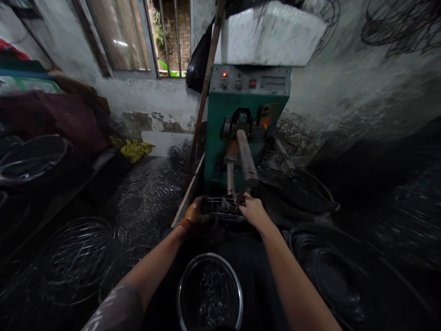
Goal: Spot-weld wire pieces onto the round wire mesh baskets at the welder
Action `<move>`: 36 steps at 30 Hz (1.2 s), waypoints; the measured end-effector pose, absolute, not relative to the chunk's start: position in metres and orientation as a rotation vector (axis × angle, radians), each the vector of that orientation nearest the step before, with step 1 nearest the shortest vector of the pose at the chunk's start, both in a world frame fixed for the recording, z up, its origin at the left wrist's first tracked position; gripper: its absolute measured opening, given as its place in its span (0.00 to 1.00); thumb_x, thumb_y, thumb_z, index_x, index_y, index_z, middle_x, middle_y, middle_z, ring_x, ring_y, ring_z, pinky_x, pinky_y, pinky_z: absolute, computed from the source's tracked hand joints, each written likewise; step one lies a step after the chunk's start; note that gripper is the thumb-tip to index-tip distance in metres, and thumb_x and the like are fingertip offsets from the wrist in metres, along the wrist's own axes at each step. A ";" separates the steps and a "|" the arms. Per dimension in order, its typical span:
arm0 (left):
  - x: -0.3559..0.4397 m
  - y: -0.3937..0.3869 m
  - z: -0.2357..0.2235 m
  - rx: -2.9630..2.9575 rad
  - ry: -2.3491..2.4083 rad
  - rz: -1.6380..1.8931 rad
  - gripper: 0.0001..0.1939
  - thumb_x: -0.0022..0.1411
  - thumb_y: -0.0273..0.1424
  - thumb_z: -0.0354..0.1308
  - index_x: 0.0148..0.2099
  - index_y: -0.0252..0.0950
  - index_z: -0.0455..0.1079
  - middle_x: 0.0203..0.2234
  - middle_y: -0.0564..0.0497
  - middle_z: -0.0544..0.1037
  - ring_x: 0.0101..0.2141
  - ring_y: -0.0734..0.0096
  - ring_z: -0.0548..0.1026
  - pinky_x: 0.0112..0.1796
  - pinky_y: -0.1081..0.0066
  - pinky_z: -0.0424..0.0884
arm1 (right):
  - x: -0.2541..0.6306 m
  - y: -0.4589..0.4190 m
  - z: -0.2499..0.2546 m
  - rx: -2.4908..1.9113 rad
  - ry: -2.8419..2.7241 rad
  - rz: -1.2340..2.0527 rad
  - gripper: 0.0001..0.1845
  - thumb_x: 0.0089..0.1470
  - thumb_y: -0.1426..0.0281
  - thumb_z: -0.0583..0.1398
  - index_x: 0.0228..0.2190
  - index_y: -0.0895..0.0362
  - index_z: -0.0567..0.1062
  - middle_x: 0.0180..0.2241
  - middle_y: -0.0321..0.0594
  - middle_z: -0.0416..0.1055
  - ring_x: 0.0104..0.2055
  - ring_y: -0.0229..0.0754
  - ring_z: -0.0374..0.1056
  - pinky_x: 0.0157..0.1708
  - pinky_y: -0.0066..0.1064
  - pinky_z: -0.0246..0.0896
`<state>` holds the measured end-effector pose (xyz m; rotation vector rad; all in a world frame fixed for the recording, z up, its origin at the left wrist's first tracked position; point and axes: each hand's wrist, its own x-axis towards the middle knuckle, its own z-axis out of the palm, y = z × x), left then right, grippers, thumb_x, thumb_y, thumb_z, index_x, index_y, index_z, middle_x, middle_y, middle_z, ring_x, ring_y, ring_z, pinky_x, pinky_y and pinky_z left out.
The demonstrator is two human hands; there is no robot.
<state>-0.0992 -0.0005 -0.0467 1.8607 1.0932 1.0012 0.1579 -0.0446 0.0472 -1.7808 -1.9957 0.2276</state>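
A wire frame (214,212) of thin metal rods is held level in front of a green spot welding machine (215,138), below its upper electrode arm (246,158). My left hand (195,212), in an orange-brown glove, is closed around the frame's left end. At the other end, my bare right hand (254,210) has its fingers pinched on the frame, close to the electrode tips. Any small piece between those fingertips is too small to make out. Nearer to me, between my forearms, sits a round metal bowl (180,299) holding many small metal pieces.
Bent wire frames lie heaped on the left floor (77,257). A wooden bar (203,101) leans beside the machine, with a white foam box (268,34) on top. Dark basins with wire rings (330,276) stand at right. A yellow bag (136,149) lies by the wall.
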 end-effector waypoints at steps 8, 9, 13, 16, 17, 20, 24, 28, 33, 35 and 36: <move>-0.090 0.006 -0.066 1.870 1.131 1.028 0.37 0.50 0.37 0.73 0.59 0.36 0.65 0.50 0.44 0.77 0.49 0.59 0.77 0.52 0.58 0.75 | 0.156 -0.041 0.049 -1.837 -2.038 0.164 0.16 0.51 0.80 0.60 0.42 0.57 0.78 0.39 0.44 0.81 0.41 0.47 0.79 0.43 0.29 0.69; -0.088 0.007 -0.068 1.872 1.126 1.032 0.36 0.50 0.36 0.73 0.59 0.36 0.65 0.50 0.44 0.77 0.49 0.60 0.77 0.52 0.58 0.75 | 0.155 -0.041 0.050 -1.822 -2.051 0.166 0.14 0.51 0.80 0.60 0.40 0.57 0.78 0.39 0.44 0.81 0.40 0.47 0.79 0.43 0.29 0.69; -0.084 0.006 -0.073 1.898 1.148 1.038 0.33 0.50 0.36 0.73 0.57 0.37 0.67 0.49 0.45 0.78 0.49 0.59 0.78 0.53 0.56 0.75 | 0.157 -0.045 0.049 -1.670 -2.045 0.248 0.09 0.54 0.77 0.59 0.36 0.57 0.79 0.39 0.45 0.81 0.40 0.46 0.78 0.44 0.32 0.72; -0.089 0.001 -0.059 1.966 1.141 1.006 0.35 0.52 0.37 0.71 0.60 0.36 0.65 0.51 0.42 0.76 0.48 0.58 0.78 0.51 0.56 0.76 | 0.182 -0.059 0.039 -1.599 -1.870 0.304 0.19 0.51 0.77 0.60 0.45 0.55 0.78 0.44 0.44 0.80 0.42 0.46 0.78 0.43 0.34 0.74; -0.091 -0.001 -0.050 2.041 1.124 1.001 0.38 0.52 0.38 0.70 0.63 0.36 0.63 0.53 0.41 0.75 0.50 0.56 0.77 0.52 0.55 0.75 | 0.194 -0.064 0.034 -1.618 -1.790 0.299 0.23 0.50 0.76 0.60 0.49 0.54 0.77 0.45 0.44 0.80 0.42 0.46 0.78 0.42 0.35 0.74; -0.088 -0.008 -0.018 2.404 1.061 1.029 0.45 0.51 0.41 0.69 0.68 0.34 0.59 0.61 0.37 0.70 0.61 0.46 0.68 0.61 0.50 0.65 | 0.226 -0.076 0.020 -1.786 -1.643 0.289 0.28 0.46 0.75 0.60 0.50 0.56 0.77 0.45 0.47 0.80 0.45 0.51 0.78 0.45 0.40 0.74; -0.063 -0.012 0.009 2.668 1.055 0.891 0.45 0.49 0.41 0.69 0.67 0.34 0.62 0.60 0.37 0.71 0.61 0.42 0.67 0.61 0.48 0.64 | 0.238 -0.074 0.009 -1.964 -1.590 0.417 0.21 0.44 0.71 0.60 0.42 0.56 0.82 0.38 0.45 0.83 0.43 0.53 0.79 0.47 0.40 0.73; -0.049 -0.004 0.004 2.603 1.106 0.778 0.36 0.47 0.36 0.67 0.60 0.32 0.69 0.53 0.37 0.76 0.53 0.47 0.75 0.56 0.53 0.71 | 0.231 -0.072 0.012 -1.912 -1.554 0.404 0.15 0.45 0.69 0.61 0.37 0.54 0.82 0.37 0.42 0.83 0.41 0.50 0.79 0.43 0.36 0.72; -0.071 0.000 -0.019 2.395 1.027 0.851 0.29 0.50 0.34 0.66 0.55 0.32 0.71 0.48 0.40 0.78 0.50 0.52 0.77 0.53 0.57 0.74 | 0.217 -0.080 0.027 -1.790 -1.690 0.379 0.13 0.49 0.70 0.60 0.35 0.53 0.82 0.37 0.40 0.83 0.41 0.46 0.78 0.45 0.34 0.71; -0.082 -0.002 -0.026 2.245 1.037 0.906 0.27 0.52 0.33 0.65 0.55 0.33 0.70 0.46 0.42 0.79 0.48 0.55 0.78 0.50 0.59 0.75 | 0.207 -0.079 0.033 -1.738 -1.770 0.349 0.13 0.50 0.72 0.60 0.37 0.54 0.82 0.39 0.41 0.82 0.44 0.47 0.78 0.49 0.35 0.70; -0.086 -0.003 -0.028 2.178 1.051 0.923 0.27 0.53 0.34 0.66 0.56 0.34 0.70 0.46 0.43 0.79 0.48 0.56 0.78 0.49 0.59 0.76 | 0.202 -0.077 0.037 -1.725 -1.799 0.340 0.13 0.50 0.72 0.60 0.38 0.54 0.82 0.40 0.41 0.82 0.44 0.47 0.78 0.50 0.36 0.70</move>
